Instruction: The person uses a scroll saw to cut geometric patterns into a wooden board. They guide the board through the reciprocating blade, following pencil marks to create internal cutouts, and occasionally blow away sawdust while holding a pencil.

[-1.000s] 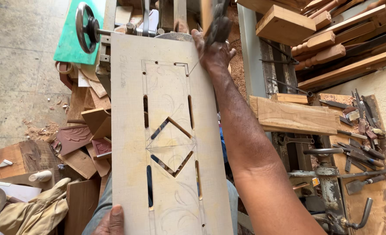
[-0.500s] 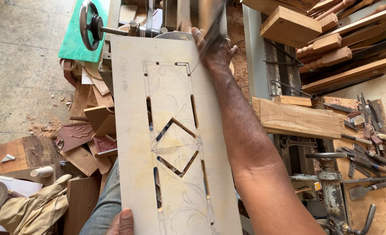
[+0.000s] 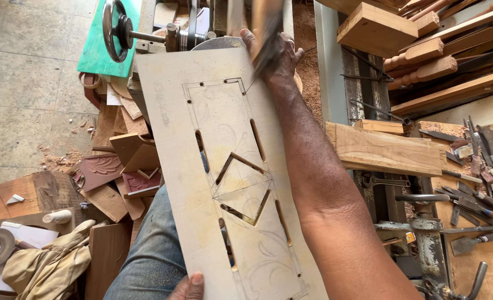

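Note:
A long pale wooden panel (image 3: 174, 144) lies along the view, with cut slots, a diamond-shaped cutout and pencilled leaf patterns. My right hand (image 3: 277, 53) rests on its far end, fingers curled over the top edge beside a thin saw blade (image 3: 266, 47) that stands blurred at a cut line. Only the fingertips of my left hand (image 3: 189, 286) show, gripping the near end of the panel at the bottom edge. Below the panel my knee in blue jeans (image 3: 152, 255) is visible.
A machine with a black handwheel (image 3: 114, 25) and green base stands at the far end. Carved offcuts and wood scraps (image 3: 113, 172) pile on the left floor. Planks and turned spindles (image 3: 418, 55) and a bench of chisels and wrenches (image 3: 468, 183) lie on the right.
The panel has turned a little, its near end swinging right, and the view has shifted down. My right hand stays on the far end by the blade.

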